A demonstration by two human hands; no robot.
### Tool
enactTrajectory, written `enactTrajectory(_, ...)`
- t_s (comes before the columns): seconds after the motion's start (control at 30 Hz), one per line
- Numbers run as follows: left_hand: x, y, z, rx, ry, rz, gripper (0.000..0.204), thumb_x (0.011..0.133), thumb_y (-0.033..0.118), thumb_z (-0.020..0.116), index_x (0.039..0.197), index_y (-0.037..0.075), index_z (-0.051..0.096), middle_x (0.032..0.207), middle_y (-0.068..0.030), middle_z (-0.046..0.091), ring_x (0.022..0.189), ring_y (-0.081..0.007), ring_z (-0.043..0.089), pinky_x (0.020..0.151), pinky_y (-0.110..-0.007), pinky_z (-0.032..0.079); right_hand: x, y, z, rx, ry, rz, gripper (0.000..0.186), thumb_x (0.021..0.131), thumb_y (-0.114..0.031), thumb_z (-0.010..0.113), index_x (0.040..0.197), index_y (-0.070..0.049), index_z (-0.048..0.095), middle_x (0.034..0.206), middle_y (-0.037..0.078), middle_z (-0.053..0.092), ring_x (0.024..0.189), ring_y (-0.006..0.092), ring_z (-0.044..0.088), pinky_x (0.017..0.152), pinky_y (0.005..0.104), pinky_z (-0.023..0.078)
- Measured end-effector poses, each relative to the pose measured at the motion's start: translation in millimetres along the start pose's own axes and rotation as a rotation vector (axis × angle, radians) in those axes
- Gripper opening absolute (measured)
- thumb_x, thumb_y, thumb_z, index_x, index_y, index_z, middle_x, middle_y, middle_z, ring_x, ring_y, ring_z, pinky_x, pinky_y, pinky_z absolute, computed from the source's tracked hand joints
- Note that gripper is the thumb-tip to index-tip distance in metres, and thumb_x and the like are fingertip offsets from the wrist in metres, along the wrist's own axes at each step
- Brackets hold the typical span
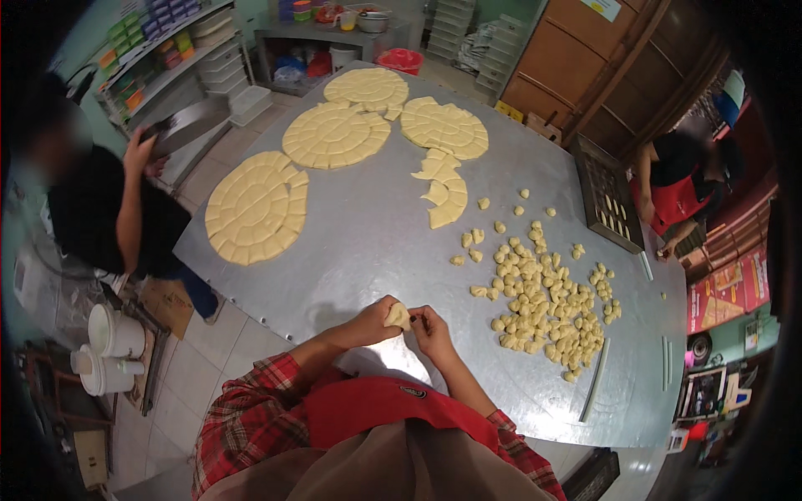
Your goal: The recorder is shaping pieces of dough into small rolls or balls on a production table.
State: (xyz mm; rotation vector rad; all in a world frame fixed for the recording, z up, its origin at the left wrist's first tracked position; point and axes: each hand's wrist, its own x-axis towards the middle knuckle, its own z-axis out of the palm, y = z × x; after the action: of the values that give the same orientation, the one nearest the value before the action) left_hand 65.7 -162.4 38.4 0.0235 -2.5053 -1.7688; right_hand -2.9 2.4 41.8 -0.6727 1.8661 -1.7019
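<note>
"Steel worktop [351, 234]: what is its main load?"

"A heap [535, 309] of small, pale yellow dough lumps. All positions are taken from that heap, as seen by the person."

"Where is the dough in hand?"

"One piece of dough [398, 316], left of the heap and well apart from it, by the worktop's near edge."

"Condition of the hands?"

"Left hand [372, 324]: curled, holding the piece between thumb and fingers. Right hand [432, 334]: narrow, fingertips drawn together at the piece's right edge. Whether they grip or merely touch it, I cannot tell."

"Remaining dough?"

"Several loose lumps [484, 203] lie just beyond the heap. Farther beyond, to its left, is a ragged dough strip [449, 196], and past that a scored dough round [443, 128] with an uneven edge. Three more scored rounds [255, 209] lie farther left."

"Equipment?"

"A pale stick [595, 380] lies near the heap, on its near right side. A dark tray [614, 239] holding dough pieces stands beyond the heap, to its right."

"Other persons?"

"Two. A co-worker [681, 196] in a red apron is beside the tray, right of the heap. Another, well left of the heap, holds a metal pan [196, 125]."
</note>
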Motion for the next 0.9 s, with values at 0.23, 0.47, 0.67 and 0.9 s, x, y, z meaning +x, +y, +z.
enactTrajectory(0.23,-38.2,5.9,17.5,-0.576,-0.105,-0.399,0.024,0.091,0.018,0.05,0.11,0.004,0.051,0.089,0.0006,0.058,0.078,-0.0071,0.055,0.06,-0.022,0.043,-29.0,-47.2,-17.7,-0.67,-0.013,-0.485,0.029,0.076,0.004,0.055,0.105,-0.001,0.055,0.113,0.017,0.053,0.1,0.0312,0.054,0.081,0.036,0.046)
enactTrajectory(0.47,-111.9,21.9,19.9,-0.419,-0.229,-0.393,0.035,0.094,0.032,0.043,0.072,0.005,0.05,0.064,0.0033,0.045,0.058,-0.0093,0.041,0.052,-0.024,0.037,-49.8,-77.1,23.6,-0.657,-0.668,-0.601,0.039,0.078,-0.001,0.058,0.116,-0.002,0.051,0.116,0.017,0.054,0.103,0.0343,0.053,0.085,0.0384,0.046)
enactTrajectory(0.67,-221.8,41.0,38.2,-0.511,0.174,-0.577,0.035,0.091,0.037,0.046,0.09,0.006,0.064,0.067,0.0004,0.051,0.058,-0.0101,0.043,0.051,-0.026,0.038,-57.7,-49.1,89.6,-0.564,-1.121,-0.84,0.043,0.076,-0.002,0.06,0.118,-0.006,0.051,0.107,0.017,0.056,0.095,0.034,0.056,0.077,0.0376,0.049)
enactTrajectory(0.9,-288.7,70.8,78.9,-0.354,0.764,-0.484,0.028,0.092,0.025,0.049,0.089,-0.002,0.057,0.066,-0.0018,0.053,0.064,-0.0127,0.046,0.063,-0.029,0.043,-89.0,-58.1,145.8,-0.589,-1.499,-0.755,0.036,0.078,-0.008,0.058,0.112,0.0,0.051,0.099,0.019,0.055,0.092,0.0368,0.053,0.078,0.0419,0.045)
